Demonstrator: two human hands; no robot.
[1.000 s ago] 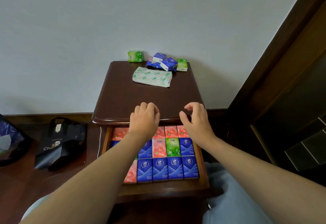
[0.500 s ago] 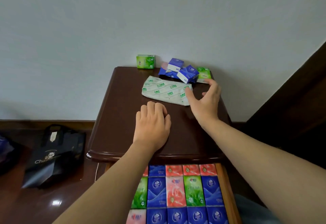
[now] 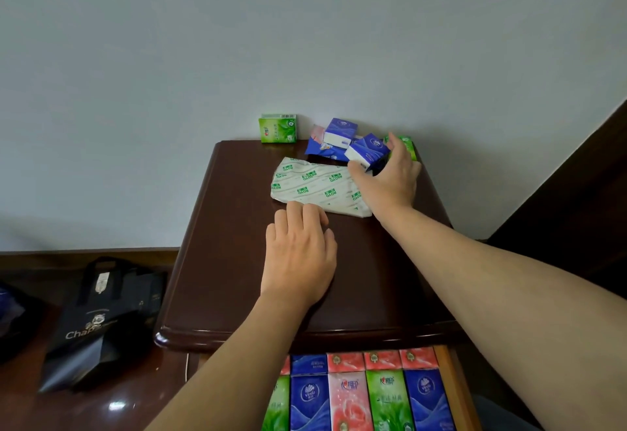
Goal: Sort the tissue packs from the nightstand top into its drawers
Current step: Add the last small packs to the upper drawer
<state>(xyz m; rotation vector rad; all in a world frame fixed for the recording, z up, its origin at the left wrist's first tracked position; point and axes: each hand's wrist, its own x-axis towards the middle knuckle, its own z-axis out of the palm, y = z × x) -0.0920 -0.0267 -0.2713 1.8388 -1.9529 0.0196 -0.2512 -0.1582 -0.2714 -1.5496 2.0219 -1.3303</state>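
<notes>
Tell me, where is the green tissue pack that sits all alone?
In the head view, the lone green tissue pack stands at the back edge of the nightstand top against the wall, left of the blue tissue packs, behind the white Royo pack.

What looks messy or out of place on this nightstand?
The blue tissue packs lie tumbled in a heap at the back, unlike the tidy rows in the open drawer. The flat white wrapper in front of them looks crumpled.
</notes>
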